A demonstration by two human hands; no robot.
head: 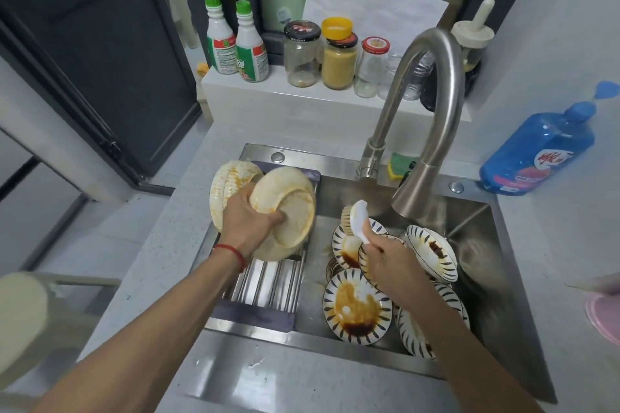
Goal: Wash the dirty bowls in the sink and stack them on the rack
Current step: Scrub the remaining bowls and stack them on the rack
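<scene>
Left hand point(250, 223): fingers curled round the cream bowl point(285, 211), held tilted above the rack point(268, 282)
Right hand point(385, 256): gripped the white-handled brush point(357, 218) over the sink point(483, 235)
Dirty bowls point(357, 307): sauce-stained, piled in the sink
Risk: the wet, still-stained bowl could slip from that one-handed hold and strike the bowls leaning on the rack

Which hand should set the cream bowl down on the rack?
Left. The left hand already grips the cream bowl right above the rack, beside the bowls leaning there. The right hand holds the brush over the sink.
</scene>
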